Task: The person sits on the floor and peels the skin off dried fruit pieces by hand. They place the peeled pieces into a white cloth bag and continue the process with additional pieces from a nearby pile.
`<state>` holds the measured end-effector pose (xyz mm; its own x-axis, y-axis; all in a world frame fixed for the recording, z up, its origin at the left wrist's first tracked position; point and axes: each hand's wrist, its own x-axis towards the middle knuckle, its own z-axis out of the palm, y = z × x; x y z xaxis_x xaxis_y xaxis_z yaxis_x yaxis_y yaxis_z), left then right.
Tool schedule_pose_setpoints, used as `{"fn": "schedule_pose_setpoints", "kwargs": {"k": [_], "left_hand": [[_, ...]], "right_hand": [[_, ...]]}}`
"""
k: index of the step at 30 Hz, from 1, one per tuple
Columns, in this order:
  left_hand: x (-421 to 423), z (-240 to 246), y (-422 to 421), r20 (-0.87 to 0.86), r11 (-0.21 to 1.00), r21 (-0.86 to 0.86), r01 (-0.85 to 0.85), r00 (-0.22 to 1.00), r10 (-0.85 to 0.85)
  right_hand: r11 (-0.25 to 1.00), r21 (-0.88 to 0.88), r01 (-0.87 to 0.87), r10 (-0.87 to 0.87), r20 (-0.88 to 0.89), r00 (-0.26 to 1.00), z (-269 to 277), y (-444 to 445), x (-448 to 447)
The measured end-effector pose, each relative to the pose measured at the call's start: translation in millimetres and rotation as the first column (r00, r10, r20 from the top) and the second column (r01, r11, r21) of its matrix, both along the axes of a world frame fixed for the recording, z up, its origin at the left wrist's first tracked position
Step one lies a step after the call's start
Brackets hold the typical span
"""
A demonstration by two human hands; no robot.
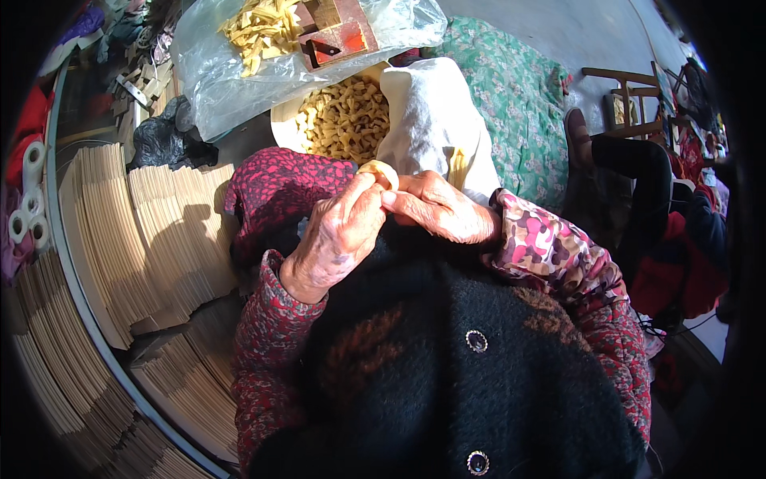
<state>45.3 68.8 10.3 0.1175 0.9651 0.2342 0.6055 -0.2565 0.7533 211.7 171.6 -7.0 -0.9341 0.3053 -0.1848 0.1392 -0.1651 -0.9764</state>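
A soft, pale yellow strip (pixel 381 170) is looped between my hands above my lap. My left hand (pixel 338 230) pinches one side of it in its fingers. From the other side, my right hand (pixel 440 206) grips it, thumb and fingertips close to the left ones. Just beyond them, a round pale basin (pixel 286 127) contains many small knotted yellow pieces (pixel 344 114). White cloth (pixel 422 111) covers my knee to the right, with several yellow strips (pixel 458 167) lying on it. A heap of similar loose strips (pixel 262 33) rests on clear plastic sheeting (pixel 218 81).
A reddish-brown block (pixel 344 45) sits on the plastic. Stacked flat cardboard (pixel 179 239) and a metal rail (pixel 90 293) run along the left, near a black plastic bag (pixel 164 138). Green floral cloth (pixel 502 96) spreads ahead. At right are another person's leg (pixel 637 173) and wooden furniture (pixel 625 81).
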Motion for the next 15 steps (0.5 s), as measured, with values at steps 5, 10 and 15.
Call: {"fn": "schedule_pose_setpoints", "kwargs": {"k": [5, 10, 15], "left_hand": [[4.8, -0.9, 3.1, -0.158, 0.992, 0.112, 0.052, 0.987, -0.034], [7.6, 1.3, 1.6, -0.294, 0.971, 0.232, 0.065, 0.956, 0.006], [6.7, 2.8, 1.2, -0.205, 0.891, 0.453, -0.026, 0.970, 0.132]], "right_hand": [[0.987, -0.150, 0.066, -0.042, 0.158, 0.986, -0.7, -1.3, 3.9], [0.956, -0.261, 0.137, -0.104, 0.138, 0.985, 4.0, -6.0, 7.6], [0.937, -0.297, 0.186, -0.180, 0.047, 0.982, 3.8, -1.5, 9.1]]}}
